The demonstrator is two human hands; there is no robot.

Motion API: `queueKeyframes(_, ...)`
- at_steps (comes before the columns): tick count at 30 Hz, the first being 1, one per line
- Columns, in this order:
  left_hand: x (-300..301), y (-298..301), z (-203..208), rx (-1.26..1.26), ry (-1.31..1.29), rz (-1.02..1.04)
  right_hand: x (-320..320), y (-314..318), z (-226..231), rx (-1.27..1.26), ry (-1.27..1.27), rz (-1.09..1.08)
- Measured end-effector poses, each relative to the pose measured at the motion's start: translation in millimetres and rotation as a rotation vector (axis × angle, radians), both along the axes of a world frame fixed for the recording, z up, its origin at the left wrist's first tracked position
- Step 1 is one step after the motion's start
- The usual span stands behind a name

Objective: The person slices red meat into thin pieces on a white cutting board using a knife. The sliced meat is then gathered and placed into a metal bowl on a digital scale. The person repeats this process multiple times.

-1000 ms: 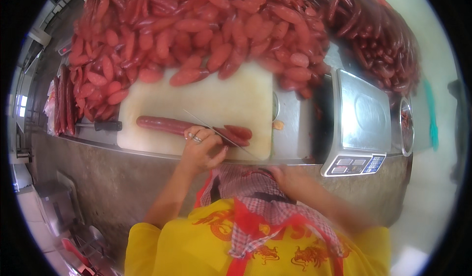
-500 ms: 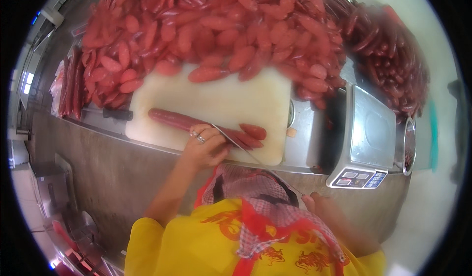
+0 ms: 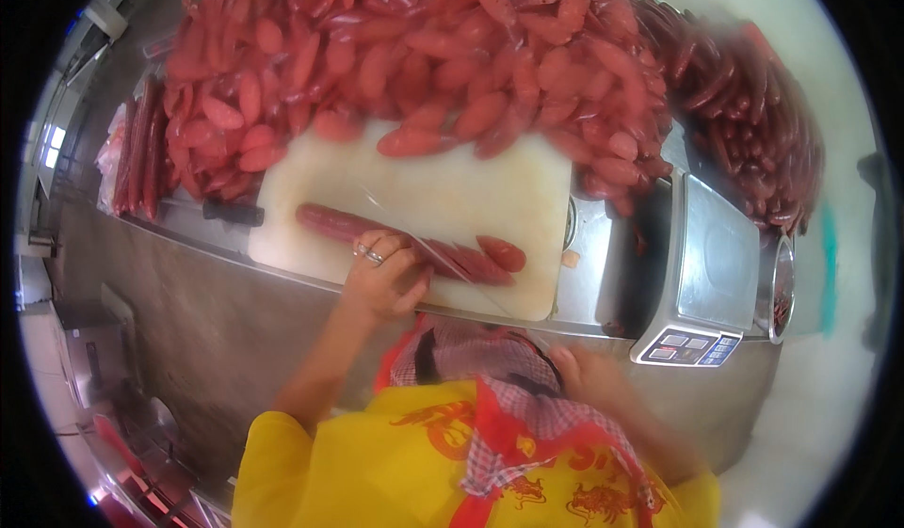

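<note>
A long red sausage (image 3: 330, 219) lies slantwise on a white cutting board (image 3: 424, 168). My left hand (image 3: 381, 276), a ring on one finger, is closed over its middle and pins it down. Slanting cuts show right of these fingers, and several cut pieces (image 3: 501, 253) rest at the sausage's right end. My right hand (image 3: 573, 370) grips a long thin knife (image 3: 461, 274) below the board's right side. The blade runs up and left across the sausage, close to the left fingertips, and is blurred by motion. The knife's handle is mostly hidden in the hand.
A large heap of sliced sausage (image 3: 414, 57) overlaps the board's far edge. Whole sausages lie in a dark pile (image 3: 744, 123) at right and a small row (image 3: 141, 156) at left. A black handle (image 3: 234, 213) sits left of the board, a scale (image 3: 718, 250) and metal bowl (image 3: 783, 288) right.
The knife blade has shifted up and left over the sausage, with my right hand moving left and slightly up. The left hand still holds the sausage. The whole view has shifted slightly.
</note>
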State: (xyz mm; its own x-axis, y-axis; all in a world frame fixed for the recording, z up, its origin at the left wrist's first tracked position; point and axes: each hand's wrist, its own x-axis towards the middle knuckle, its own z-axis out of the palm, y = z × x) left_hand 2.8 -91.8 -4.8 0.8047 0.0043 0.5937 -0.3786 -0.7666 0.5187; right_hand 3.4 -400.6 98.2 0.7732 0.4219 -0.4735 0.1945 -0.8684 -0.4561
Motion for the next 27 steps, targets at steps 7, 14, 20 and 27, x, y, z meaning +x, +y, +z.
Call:
queueKeyframes(7, 1, 1, -1, -0.049, 0.048, -0.012, -15, -18, 14, -0.137, 0.075, 0.053)
queueKeyframes(14, 2, 8, -1, -0.004, 0.031, -0.063, 38, 89, -65, 0.168, 0.009, 0.086)
queueKeyframes(20, -4, 19, -2, 0.035, 0.005, 0.019, 3, 25, 0, 0.019, 0.016, 0.027)
queueKeyframes(27, -3, 22, -6, 0.000, 0.044, -0.007, -12, 19, -1, -0.097, 0.105, 0.044)
